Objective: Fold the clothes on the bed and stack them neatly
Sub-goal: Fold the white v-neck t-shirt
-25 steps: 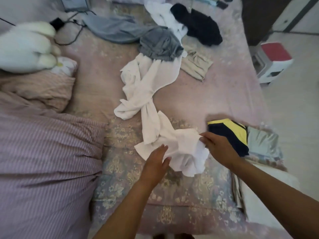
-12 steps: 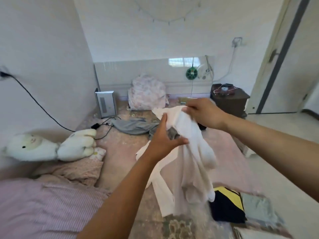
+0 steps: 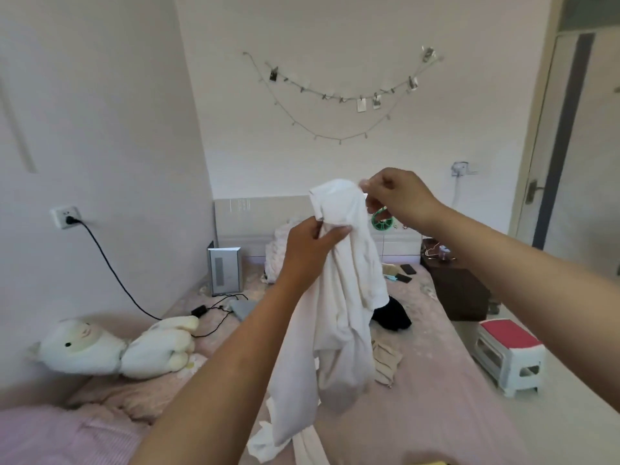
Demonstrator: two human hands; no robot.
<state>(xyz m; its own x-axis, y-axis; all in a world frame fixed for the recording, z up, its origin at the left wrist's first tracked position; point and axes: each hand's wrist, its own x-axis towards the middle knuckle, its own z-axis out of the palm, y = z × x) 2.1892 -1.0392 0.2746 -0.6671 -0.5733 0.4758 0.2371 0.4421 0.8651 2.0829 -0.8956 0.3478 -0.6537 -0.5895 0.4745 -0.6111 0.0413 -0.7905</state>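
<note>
On the pink patterned bed, a white plush toy animal lies at the left edge beside the wall. Above the bed's middle, the left hand has its grip closed around a bunched fold of the crumpled white cotton garment, which hangs in the air with its lower end trailing down to the bed. The right hand pinches the garment's top edge, and a black garment lies on the bed behind.
</note>
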